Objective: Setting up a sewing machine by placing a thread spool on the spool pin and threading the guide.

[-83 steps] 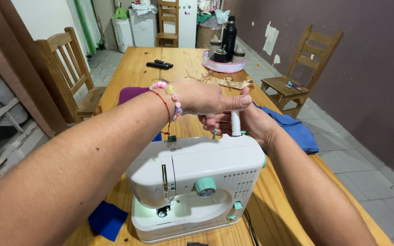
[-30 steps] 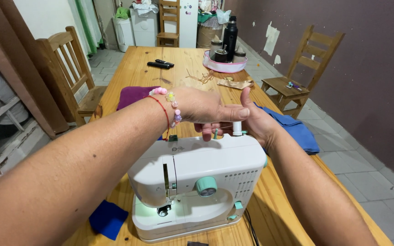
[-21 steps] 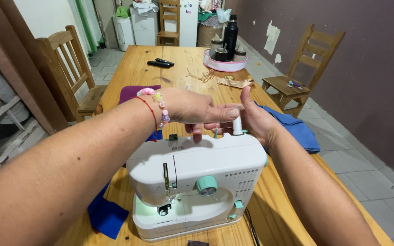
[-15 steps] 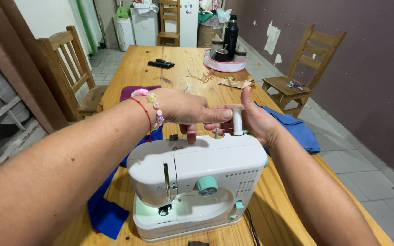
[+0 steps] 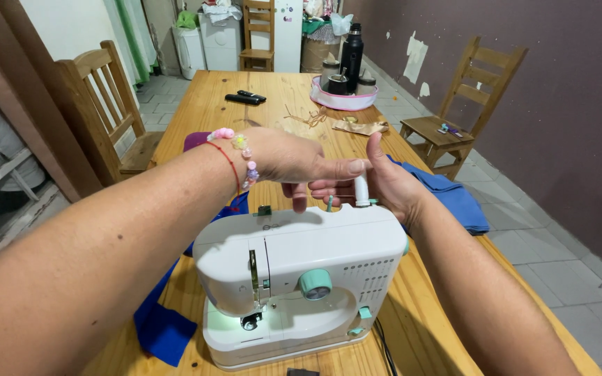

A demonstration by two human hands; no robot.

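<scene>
Head camera, looking down the long wooden desk (image 5: 273, 104), and both hands are up at the back of the white sewing machine (image 5: 301, 278). The left hand (image 5: 283, 157) reaches across its top, fingers curled downward, tips hovering just over the little upright thread guide behind the casing; whether anything thin is pinched between them is too fine to tell. The right hand (image 5: 384, 184) comes in from the other side, thumb up, fingers partly closed round the white spool pin (image 5: 361, 189) that stands on the machine's top right. It looks like a steadying grip, holding the post so the other hand can work beside it.

The machine sits near the front edge, needle side towards the wearer, its work light glowing green-white at the base. Blue cloth (image 5: 165, 327) lies under and beside it on the left, spilling towards the edge; more blue fabric (image 5: 454, 198) is on the right.

Farther up the desk: two dark remote controls (image 5: 245, 97), a round tray (image 5: 346, 97) carrying a black flask. Wooden chairs (image 5: 109, 104) flank both sides.
</scene>
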